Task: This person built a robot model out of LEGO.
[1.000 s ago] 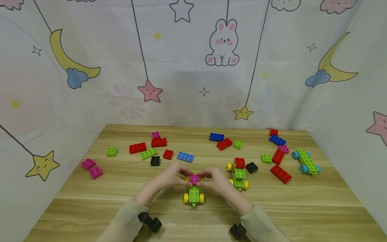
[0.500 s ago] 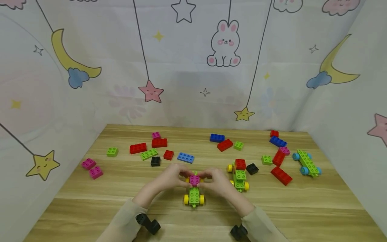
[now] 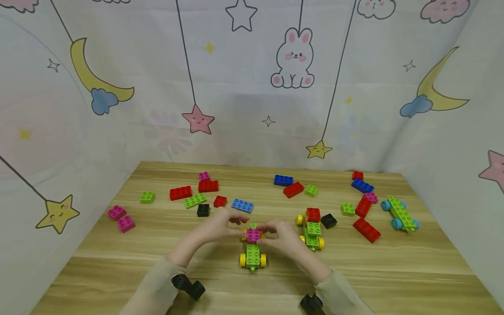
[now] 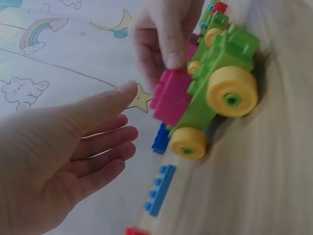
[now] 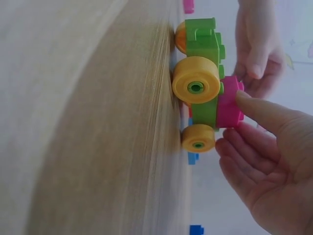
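A pink building brick [image 3: 253, 236] sits on the rear part of a green toy car base [image 3: 253, 256] with yellow wheels, standing on the table in front of me. My left hand [image 3: 224, 225] is just left of the brick, its fingers loosely extended and touching nothing; the left wrist view shows a gap between that hand [image 4: 73, 152] and the brick [image 4: 172, 97]. On the other side, my right hand [image 3: 281, 236] keeps its thumb and fingers at the brick. In the right wrist view, the thumb [image 5: 259, 110] touches the brick and the fingers lie along its far end.
Right of my hands stands another green car [image 3: 313, 232] with a red brick on it, beside a black brick [image 3: 328, 221]. A green base with blue wheels [image 3: 399, 213] is farther right. Loose bricks lie behind, among them a light blue brick [image 3: 242, 205] and a red brick [image 3: 180, 193].
My left hand has let go of the pink brick and moved left and slightly away. My right hand stays at the brick, and the car has hardly moved.
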A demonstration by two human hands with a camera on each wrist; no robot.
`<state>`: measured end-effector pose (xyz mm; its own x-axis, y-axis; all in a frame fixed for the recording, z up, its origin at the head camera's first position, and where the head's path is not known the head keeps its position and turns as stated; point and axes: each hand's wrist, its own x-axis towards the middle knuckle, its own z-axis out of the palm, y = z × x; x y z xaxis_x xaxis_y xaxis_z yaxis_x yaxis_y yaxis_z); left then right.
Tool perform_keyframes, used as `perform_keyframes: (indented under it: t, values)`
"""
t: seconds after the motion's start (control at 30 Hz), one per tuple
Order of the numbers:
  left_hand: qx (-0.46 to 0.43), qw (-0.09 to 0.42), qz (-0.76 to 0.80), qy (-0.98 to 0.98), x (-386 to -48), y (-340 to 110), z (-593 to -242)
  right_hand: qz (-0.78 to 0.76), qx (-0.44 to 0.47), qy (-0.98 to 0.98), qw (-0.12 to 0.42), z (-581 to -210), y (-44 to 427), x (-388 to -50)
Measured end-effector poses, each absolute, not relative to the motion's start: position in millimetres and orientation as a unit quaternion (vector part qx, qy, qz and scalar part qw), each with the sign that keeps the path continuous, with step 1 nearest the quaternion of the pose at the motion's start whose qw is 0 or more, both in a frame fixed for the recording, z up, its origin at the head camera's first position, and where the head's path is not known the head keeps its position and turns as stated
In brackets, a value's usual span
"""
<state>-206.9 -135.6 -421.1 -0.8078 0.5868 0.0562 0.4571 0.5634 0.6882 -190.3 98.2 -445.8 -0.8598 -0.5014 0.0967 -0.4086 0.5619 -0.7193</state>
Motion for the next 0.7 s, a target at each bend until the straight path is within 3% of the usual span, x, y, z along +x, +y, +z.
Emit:
perform_keyframes:
  t: [0.3,0.7]
  values:
    - [0.261,-0.032,0.326,0.908,-218.5,-177.9,-402.3,-0.386,-0.253,0.886,0.047,-446.5,98.5,-189.6]
    - [0.167,-0.085,0.342,0.921,-234.9,-236.0,-413.3,-0.384,-0.261,0.885,0.038,-447.4,98.4,-189.8]
